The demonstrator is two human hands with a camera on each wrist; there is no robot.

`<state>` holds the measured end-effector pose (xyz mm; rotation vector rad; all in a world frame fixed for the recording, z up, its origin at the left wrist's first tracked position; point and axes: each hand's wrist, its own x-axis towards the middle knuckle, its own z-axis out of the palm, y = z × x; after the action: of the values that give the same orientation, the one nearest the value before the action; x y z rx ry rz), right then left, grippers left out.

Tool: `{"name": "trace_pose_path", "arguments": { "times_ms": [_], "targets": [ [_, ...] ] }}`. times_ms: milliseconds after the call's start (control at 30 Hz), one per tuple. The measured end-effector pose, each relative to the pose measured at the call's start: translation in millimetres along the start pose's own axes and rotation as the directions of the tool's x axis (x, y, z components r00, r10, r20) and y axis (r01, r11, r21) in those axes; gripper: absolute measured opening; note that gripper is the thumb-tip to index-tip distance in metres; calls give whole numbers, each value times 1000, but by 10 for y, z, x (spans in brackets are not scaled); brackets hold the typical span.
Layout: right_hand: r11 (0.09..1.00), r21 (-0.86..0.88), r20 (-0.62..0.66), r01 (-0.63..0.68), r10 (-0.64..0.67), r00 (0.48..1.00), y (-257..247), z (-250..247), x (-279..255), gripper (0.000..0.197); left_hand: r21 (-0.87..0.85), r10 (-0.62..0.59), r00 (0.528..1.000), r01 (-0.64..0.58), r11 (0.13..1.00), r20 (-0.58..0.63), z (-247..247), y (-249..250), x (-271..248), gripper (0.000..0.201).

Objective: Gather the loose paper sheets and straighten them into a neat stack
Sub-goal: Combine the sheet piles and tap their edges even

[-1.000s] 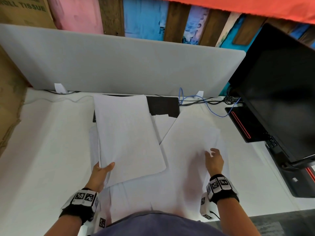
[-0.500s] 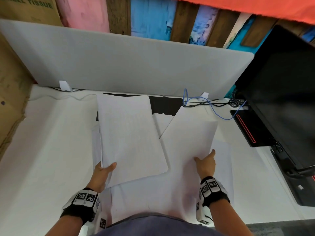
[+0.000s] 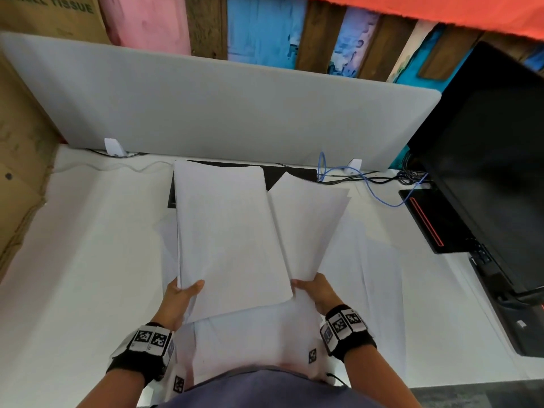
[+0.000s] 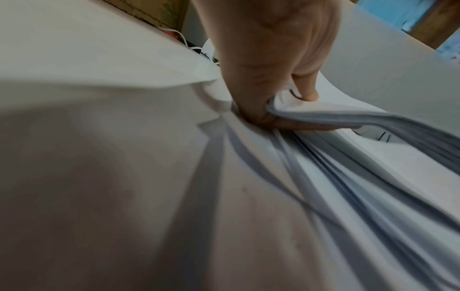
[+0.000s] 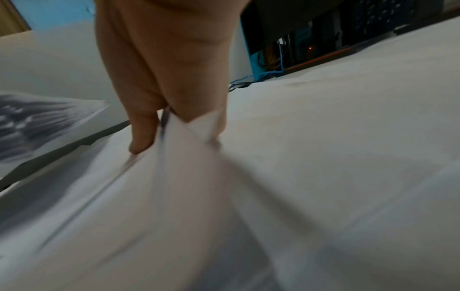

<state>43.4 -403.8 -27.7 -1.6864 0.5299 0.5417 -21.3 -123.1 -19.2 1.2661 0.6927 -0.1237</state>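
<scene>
A thick bundle of white sheets (image 3: 229,231) is lifted off the desk; my left hand (image 3: 184,291) pinches its near left corner, thumb on top, and the left wrist view shows the bundle's edge (image 4: 323,116) between thumb and fingers. My right hand (image 3: 313,288) grips the near corner of a second, thinner batch of sheets (image 3: 306,222), held beside the first and angled right. In the right wrist view, thumb and fingers (image 5: 141,128) pinch this batch (image 5: 189,137). More loose sheets (image 3: 374,278) lie flat on the desk underneath.
A grey divider panel (image 3: 220,113) closes the back of the white desk (image 3: 88,260). A black monitor (image 3: 494,160) and dark base (image 3: 426,219) stand at the right, with blue and black cables (image 3: 368,184) behind the papers. Cardboard (image 3: 20,160) lines the left side.
My right hand left the flat sheets, took a batch by its near corner and lifted it toward the left bundle. The left hand kept its grip and barely moved.
</scene>
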Motion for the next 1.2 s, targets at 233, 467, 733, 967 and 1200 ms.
{"name": "trace_pose_path", "arguments": {
  "times_ms": [233, 467, 733, 967, 1200],
  "targets": [
    [988, -131, -343, 81, -122, 931, -76, -617, 33, 37, -42, 24, 998, -26, 999, -58, -185, 18, 6, 24],
    [981, -188, -646, 43, -156, 747, -126, -776, -113, 26, -56, 73, 995, -76, 996, -64, -196, 109, 59, 24],
    [985, 112, 11, -129, 128, 992, -101, -472, -245, 30, -18, 60, 998, -61, 998, -30, -166, 54, 70, 25],
    [923, 362, -115, -127, 179, 977, -301, -208, 12, 31, 23, 57, 998, -56, 998, -36, -192, 85, 24, 21],
    [984, 177, -260, -20, 67, 963, -194, -271, 51, 35, -24, 31, 990, -34, 999, -135, -349, 136, 1, 32]
  ]
}}
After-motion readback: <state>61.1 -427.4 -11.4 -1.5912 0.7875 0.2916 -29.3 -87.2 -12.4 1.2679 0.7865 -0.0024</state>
